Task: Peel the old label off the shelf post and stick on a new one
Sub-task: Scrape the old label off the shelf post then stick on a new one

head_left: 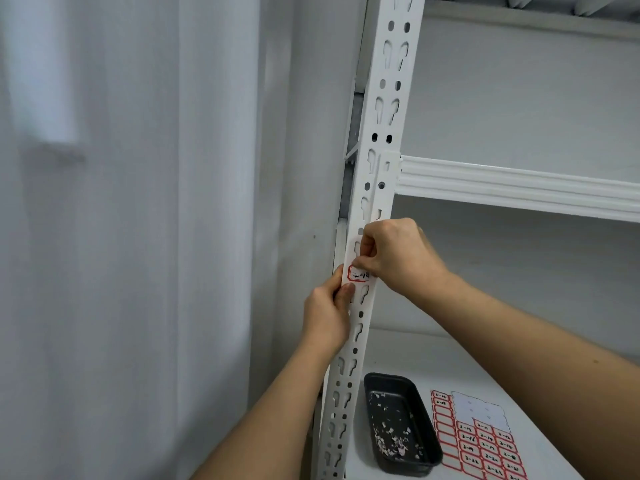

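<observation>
Clearly the label (pixel 356 274) sat on the post (pixel 372 188) between my hands. My right hand (pixel 398 256) pinched its upper edge; my left hand (pixel 327 311) gripped the post below. Thin paper, likely to tear, so I judged a corner the best hold.

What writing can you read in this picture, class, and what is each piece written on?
Label on the shelf post: dark handwriting inside a red border, too blurred to read.
Sticker sheet on the shelf: handwritten codes that seem to start "2-", the rest too small to read.
Black tray: no writing seen.
</observation>
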